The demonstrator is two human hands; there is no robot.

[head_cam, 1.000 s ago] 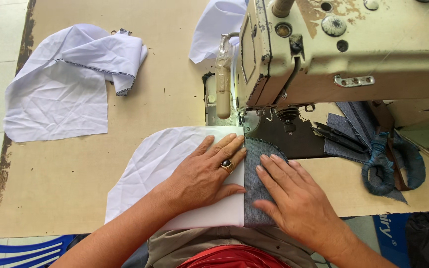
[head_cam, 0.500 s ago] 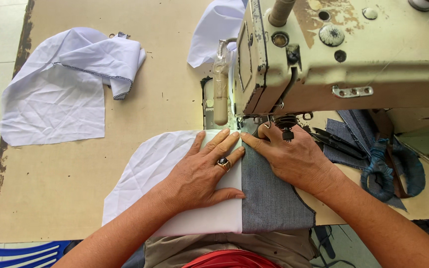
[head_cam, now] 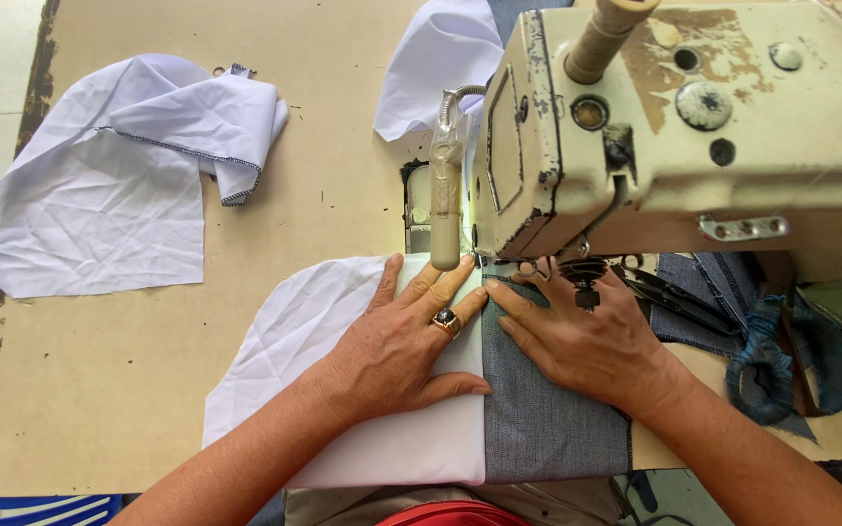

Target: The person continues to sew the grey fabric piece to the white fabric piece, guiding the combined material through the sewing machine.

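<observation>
Wooden table (head_cam: 148,390), sewing machine (head_cam: 694,146), left hand (head_cam: 406,336) on white cloth (head_cam: 294,331), right hand (head_cam: 587,336) on grey cloth (head_cam: 538,429)

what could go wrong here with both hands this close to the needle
The right hand has its fingertips right under the sewing machine head, so a slip could catch a finger. The left hand presses the white fabric against the grey fabric; uneven pressure may shift the seam.

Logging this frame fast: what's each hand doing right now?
Left hand: open, flat on the white fabric.
Right hand: open, pressing the grey fabric near the needle.
</observation>
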